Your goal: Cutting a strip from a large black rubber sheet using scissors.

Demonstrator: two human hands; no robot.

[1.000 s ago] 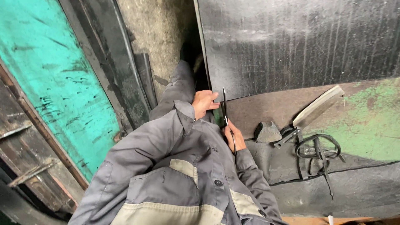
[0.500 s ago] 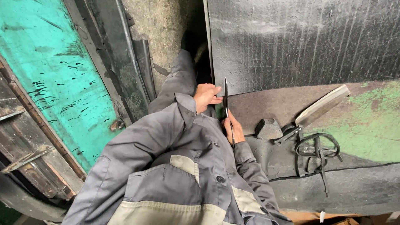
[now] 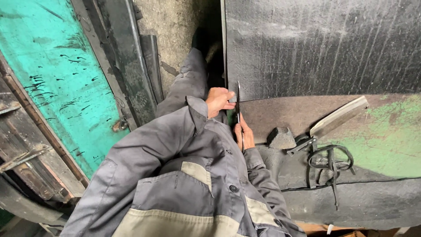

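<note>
Thin dark blade (image 3: pixel 238 103): stands on edge at the left end of the brown worktop (image 3: pixel 280 114), just below the black rubber sheet (image 3: pixel 324 44) that covers the back of the bench. My left hand (image 3: pixel 219 101) is closed on its upper part, fingers curled against the flat side. My right hand (image 3: pixel 244 136) grips the lower end, close to my grey jacket (image 3: pixel 175 175).

Surface: worn brown board, patched with flaking green paint (image 3: pixel 386 136) at the right, dark rubber (image 3: pixel 351 197) draped along the front edge.

On it: a dark stone block (image 3: pixel 280 137), a broad cleaver-like knife (image 3: pixel 337 117) lying slantwise, a loop of black strap (image 3: pixel 330 160) beside its handle.

Room: rough concrete floor (image 3: pixel 175 26), a turquoise painted panel (image 3: pixel 48 70) leaning at the left, weathered wooden planks (image 3: pixel 22 153) beyond it, black strips (image 3: pixel 127 66) propped between panel and floor.
</note>
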